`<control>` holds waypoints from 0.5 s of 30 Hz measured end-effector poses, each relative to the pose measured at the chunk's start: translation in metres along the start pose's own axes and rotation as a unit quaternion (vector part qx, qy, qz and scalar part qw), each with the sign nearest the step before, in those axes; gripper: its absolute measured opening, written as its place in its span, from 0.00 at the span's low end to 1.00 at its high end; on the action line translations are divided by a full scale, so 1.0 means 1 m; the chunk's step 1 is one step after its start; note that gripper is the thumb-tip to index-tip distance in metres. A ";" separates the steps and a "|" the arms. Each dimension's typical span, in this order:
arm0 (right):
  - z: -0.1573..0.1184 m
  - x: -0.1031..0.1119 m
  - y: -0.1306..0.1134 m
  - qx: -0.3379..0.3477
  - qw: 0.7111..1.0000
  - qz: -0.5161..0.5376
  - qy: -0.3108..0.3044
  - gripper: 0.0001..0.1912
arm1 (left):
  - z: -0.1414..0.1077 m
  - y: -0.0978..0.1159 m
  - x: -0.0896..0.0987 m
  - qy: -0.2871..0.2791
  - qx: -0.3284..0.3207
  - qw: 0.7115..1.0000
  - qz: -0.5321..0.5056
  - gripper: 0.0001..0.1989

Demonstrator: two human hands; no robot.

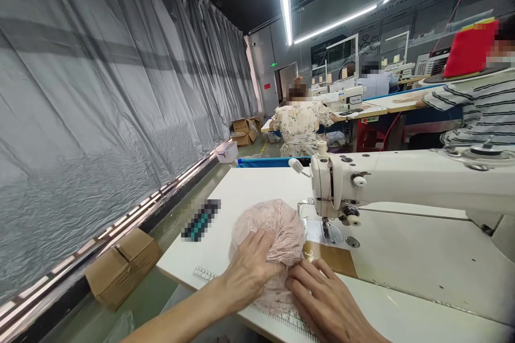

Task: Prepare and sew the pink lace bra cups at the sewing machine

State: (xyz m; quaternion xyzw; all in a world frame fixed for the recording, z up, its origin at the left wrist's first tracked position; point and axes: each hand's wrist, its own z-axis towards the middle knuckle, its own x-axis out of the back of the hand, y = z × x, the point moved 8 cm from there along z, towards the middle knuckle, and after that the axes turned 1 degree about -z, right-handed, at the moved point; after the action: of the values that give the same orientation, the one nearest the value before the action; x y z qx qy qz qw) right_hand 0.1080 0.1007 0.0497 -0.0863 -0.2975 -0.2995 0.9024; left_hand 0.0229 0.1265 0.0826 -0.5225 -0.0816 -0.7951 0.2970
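Note:
A bunched piece of pale pink lace fabric lies on the white sewing table, left of the needle area of a white sewing machine. My left hand rests over the left and front part of the cloth, its fingers closed on the folds. At the cloth's lower right, my right hand pinches the edge, fingertips close to those of my left. The metal needle plate shows just beyond the fabric, under the presser foot. Some of the cloth hangs low between both hands.
A pixelated dark item lies at the table's left. Ruler markings run along the front edge. A cardboard box stands on the floor at left, beside a grey curtain. People sit at other machines ahead and at right.

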 end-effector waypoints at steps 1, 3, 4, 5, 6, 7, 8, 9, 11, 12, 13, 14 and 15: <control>0.000 0.001 0.001 -0.001 1.000 0.005 -0.002 0.14 | 0.000 -0.001 0.001 -0.002 0.003 1.000 -0.005 0.16; 0.001 0.004 0.003 -0.010 1.000 0.011 -0.006 0.14 | -0.001 -0.003 0.006 0.015 0.006 1.000 -0.020 0.21; 0.001 0.005 0.005 -0.015 1.000 0.011 -0.004 0.14 | -0.001 -0.004 0.008 0.024 0.007 0.999 -0.028 0.21; 0.002 0.006 0.006 -0.021 1.000 0.010 -0.002 0.15 | -0.001 -0.005 0.011 0.030 0.008 0.999 -0.034 0.21; 0.002 0.006 0.008 -0.027 1.000 0.008 0.001 0.15 | -0.001 -0.006 0.013 0.032 0.009 0.999 -0.042 0.21; 0.004 0.006 0.010 -0.032 0.999 0.006 0.006 0.15 | -0.001 -0.006 0.014 0.029 0.007 0.998 -0.053 0.22; 0.006 0.006 0.012 -0.035 0.999 0.005 0.011 0.14 | -0.001 -0.006 0.015 0.023 0.006 0.998 -0.065 0.22; 0.008 0.006 0.013 -0.038 0.999 0.004 0.015 0.14 | -0.002 -0.005 0.016 0.013 0.009 0.997 -0.078 0.21; 0.013 0.007 0.015 -0.044 0.999 0.005 0.024 0.14 | -0.002 -0.004 0.014 -0.004 0.022 0.995 -0.095 0.15; 0.016 0.009 0.017 -0.048 0.998 0.005 0.030 0.14 | -0.002 -0.004 0.013 -0.005 0.030 0.995 -0.095 0.14; 0.018 0.010 0.018 -0.052 0.998 0.006 0.036 0.14 | -0.002 -0.005 0.013 0.003 0.038 0.996 -0.086 0.13; 0.020 0.013 0.019 -0.056 0.998 0.005 0.041 0.13 | -0.002 -0.006 0.013 0.022 0.043 0.996 -0.072 0.12; 0.021 0.015 0.020 -0.060 0.997 0.003 0.045 0.13 | -0.002 -0.006 0.014 0.048 0.041 0.996 -0.056 0.09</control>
State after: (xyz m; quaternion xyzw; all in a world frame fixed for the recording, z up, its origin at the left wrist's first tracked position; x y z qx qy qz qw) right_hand 0.1197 0.1160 0.0760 -0.1275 -0.2374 -0.3175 0.9092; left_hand 0.0140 0.1256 0.0949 -0.4657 -0.1296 -0.8305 0.2766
